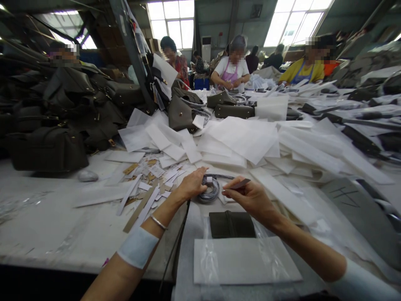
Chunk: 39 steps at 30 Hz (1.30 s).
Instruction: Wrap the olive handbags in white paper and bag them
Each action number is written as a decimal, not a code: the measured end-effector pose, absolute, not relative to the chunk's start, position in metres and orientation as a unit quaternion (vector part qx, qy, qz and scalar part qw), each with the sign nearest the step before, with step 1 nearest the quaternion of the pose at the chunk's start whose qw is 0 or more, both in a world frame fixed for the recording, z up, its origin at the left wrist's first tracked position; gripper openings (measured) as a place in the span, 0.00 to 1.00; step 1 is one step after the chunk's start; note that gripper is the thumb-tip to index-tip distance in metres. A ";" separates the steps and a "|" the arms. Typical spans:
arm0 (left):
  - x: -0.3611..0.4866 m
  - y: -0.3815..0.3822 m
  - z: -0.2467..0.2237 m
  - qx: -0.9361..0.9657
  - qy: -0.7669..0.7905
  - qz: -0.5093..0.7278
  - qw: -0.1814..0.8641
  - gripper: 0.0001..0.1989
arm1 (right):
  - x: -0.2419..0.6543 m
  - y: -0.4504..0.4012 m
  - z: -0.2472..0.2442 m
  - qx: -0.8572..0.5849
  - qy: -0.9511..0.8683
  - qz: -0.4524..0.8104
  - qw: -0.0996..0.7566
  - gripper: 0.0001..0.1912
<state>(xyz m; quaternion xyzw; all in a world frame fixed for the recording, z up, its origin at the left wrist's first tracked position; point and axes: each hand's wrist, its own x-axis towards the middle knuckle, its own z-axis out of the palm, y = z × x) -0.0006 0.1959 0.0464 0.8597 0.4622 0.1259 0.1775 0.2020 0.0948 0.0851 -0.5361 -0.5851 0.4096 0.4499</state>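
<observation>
My left hand (194, 184) is at the left side of a wrapped grey coil (214, 195), its fingers pressed together against the coil's edge; what they pinch is too small to make out. Right of the coil, my right hand (244, 193) is closed on a thin dark strip (242, 184) that sticks out past its fingers. A small white tag (209, 179) lies on top of the coil. Nearer to me, a dark olive bag piece (232, 224) lies above a white padded sheet (244, 261), with clear plastic around them.
Paper scraps (156, 179) and a brown strip (140, 209) lie left of my hands. White foam sheets (244, 136) spread beyond. Dark bags (46, 148) are heaped at the left. A grey panel (360, 213) stands at the right. Several people sit across the table.
</observation>
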 end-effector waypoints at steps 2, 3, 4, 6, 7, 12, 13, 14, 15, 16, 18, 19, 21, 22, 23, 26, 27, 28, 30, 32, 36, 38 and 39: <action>-0.001 0.200 0.044 0.861 0.453 0.135 0.185 0.34 | 0.198 0.094 0.082 -0.534 -0.612 0.394 0.430 0.12; -0.001 0.202 0.042 0.861 0.452 0.141 0.187 0.31 | 0.196 0.093 0.082 -0.531 -0.623 0.388 0.423 0.11; 0.000 0.204 0.041 0.860 0.451 0.147 0.189 0.27 | 0.194 0.093 0.081 -0.527 -0.634 0.379 0.419 0.10; 0.003 0.205 0.040 0.855 0.453 0.164 0.190 0.19 | 0.190 0.091 0.082 -0.516 -0.652 0.363 0.421 0.07; 0.004 0.204 0.040 0.852 0.455 0.174 0.190 0.16 | 0.187 0.091 0.083 -0.509 -0.658 0.357 0.425 0.07; 0.002 0.196 0.053 0.841 0.451 0.226 0.197 0.13 | 0.180 0.091 0.088 -0.469 -0.721 0.282 0.426 0.02; 0.001 0.194 0.057 0.839 0.449 0.234 0.198 0.13 | 0.179 0.093 0.089 -0.458 -0.744 0.244 0.421 0.02; 0.000 0.192 0.061 0.837 0.448 0.242 0.198 0.13 | 0.179 0.095 0.089 -0.445 -0.769 0.197 0.414 0.03; -0.001 0.190 0.065 0.836 0.448 0.249 0.198 0.13 | 0.178 0.097 0.090 -0.433 -0.792 0.144 0.405 0.04; -0.002 0.188 0.069 0.834 0.447 0.257 0.196 0.13 | 0.177 0.100 0.090 -0.421 -0.813 0.088 0.394 0.04; -0.002 0.183 0.075 0.831 0.447 0.269 0.193 0.12 | 0.175 0.108 0.089 -0.404 -0.835 -0.019 0.372 0.05; -0.001 0.181 0.078 0.830 0.446 0.274 0.192 0.12 | 0.174 0.112 0.089 -0.397 -0.840 -0.062 0.365 0.06; -0.001 0.178 0.082 0.827 0.447 0.285 0.189 0.11 | 0.171 0.121 0.087 -0.389 -0.842 -0.115 0.355 0.07; -0.001 0.176 0.083 0.823 0.450 0.290 0.188 0.11 | 0.170 0.126 0.086 -0.388 -0.843 -0.128 0.350 0.07; -0.001 0.175 0.084 0.819 0.455 0.296 0.185 0.11 | 0.169 0.130 0.086 -0.388 -0.846 -0.132 0.341 0.06; -0.004 0.172 0.084 0.802 0.468 0.312 0.199 0.12 | 0.169 0.141 0.088 -0.388 -0.868 -0.115 0.288 0.06; -0.005 0.171 0.084 0.798 0.469 0.315 0.210 0.12 | 0.169 0.144 0.088 -0.384 -0.878 -0.105 0.267 0.06; -0.006 0.170 0.084 0.794 0.468 0.317 0.222 0.12 | 0.170 0.146 0.089 -0.376 -0.887 -0.097 0.248 0.06; -0.007 0.168 0.085 0.791 0.460 0.319 0.245 0.12 | 0.172 0.151 0.089 -0.357 -0.902 -0.090 0.227 0.06; -0.009 0.168 0.086 0.787 0.444 0.328 0.275 0.11 | 0.176 0.153 0.088 -0.339 -0.907 -0.087 0.232 0.07; -0.018 0.180 0.082 0.657 0.463 0.359 0.476 0.13 | 0.182 0.153 0.087 -0.304 -0.908 -0.086 0.277 0.07; -0.022 0.188 0.073 0.570 0.477 0.322 0.586 0.20 | 0.183 0.151 0.088 -0.281 -0.910 -0.093 0.291 0.08; -0.022 0.192 0.068 0.543 0.475 0.293 0.627 0.24 | 0.183 0.150 0.089 -0.273 -0.911 -0.097 0.293 0.08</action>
